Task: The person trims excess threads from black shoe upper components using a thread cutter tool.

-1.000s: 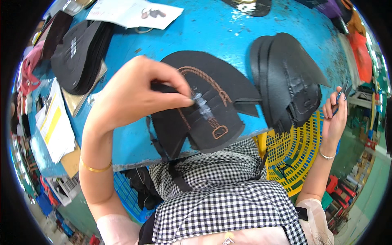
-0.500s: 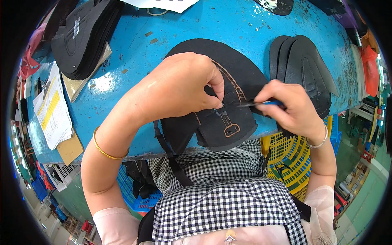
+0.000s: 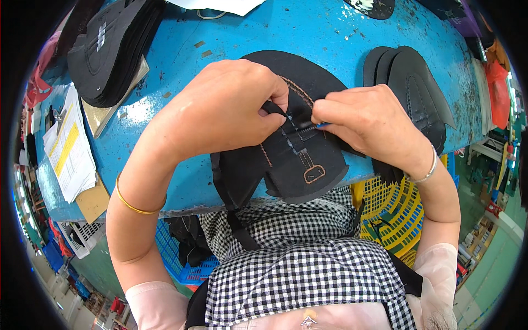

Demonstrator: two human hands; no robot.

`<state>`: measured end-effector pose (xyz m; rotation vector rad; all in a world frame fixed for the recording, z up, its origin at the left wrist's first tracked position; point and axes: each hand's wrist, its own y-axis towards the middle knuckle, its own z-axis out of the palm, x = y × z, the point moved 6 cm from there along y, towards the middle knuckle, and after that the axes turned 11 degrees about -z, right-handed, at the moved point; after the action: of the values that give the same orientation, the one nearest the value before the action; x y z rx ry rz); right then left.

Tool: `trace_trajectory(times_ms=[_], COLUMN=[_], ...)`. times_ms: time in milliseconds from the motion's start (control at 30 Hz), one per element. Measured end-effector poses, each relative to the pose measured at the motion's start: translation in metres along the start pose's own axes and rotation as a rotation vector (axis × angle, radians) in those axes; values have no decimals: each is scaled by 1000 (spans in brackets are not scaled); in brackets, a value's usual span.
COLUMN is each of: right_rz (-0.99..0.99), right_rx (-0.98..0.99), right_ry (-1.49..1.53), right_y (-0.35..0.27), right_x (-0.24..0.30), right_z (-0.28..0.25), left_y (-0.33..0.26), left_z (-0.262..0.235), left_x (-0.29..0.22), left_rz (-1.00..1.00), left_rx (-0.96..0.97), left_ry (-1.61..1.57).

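Left hand (image 3: 231, 107) arching over, pinching a black strap (image 3: 273, 107); right hand (image 3: 368, 118) gripping a blue-tipped tool (image 3: 322, 125). One black stitched upper (image 3: 291, 165) lying at blue counter (image 3: 220, 38) edge. Two piles of black pieces (image 3: 110, 49) flanking.

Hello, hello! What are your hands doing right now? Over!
Left hand pinching a black strap. Right hand holding a small blue-tipped tool against the black shoe piece. Piece overhangs blue table edge. Nothing blocking.

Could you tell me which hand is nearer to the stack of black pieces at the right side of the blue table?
Right. The right hand works just beside that stack; the left hand lies farther away, across the black piece.
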<state>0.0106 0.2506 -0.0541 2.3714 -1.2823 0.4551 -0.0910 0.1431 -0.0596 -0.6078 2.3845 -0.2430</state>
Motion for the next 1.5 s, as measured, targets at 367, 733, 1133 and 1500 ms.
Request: trace_trajectory(times_ms=[367, 733, 1133, 1500], right_rz=[115, -27, 94, 436], right_rx=[2, -88, -64, -880], right_ry=[-93, -330, -527, 373], right_y=[10, 10, 23, -57], right_x=[-9, 49, 74, -30], right_z=[-1, 5, 55, -51], left_y=[-4, -19, -65, -66], left_z=[0, -9, -54, -30], left_x=[6, 36, 47, -39], left_rz=[47, -169, -20, 54], left_rx=[55, -88, -490, -358], left_ry=[-75, -961, -1155, -865])
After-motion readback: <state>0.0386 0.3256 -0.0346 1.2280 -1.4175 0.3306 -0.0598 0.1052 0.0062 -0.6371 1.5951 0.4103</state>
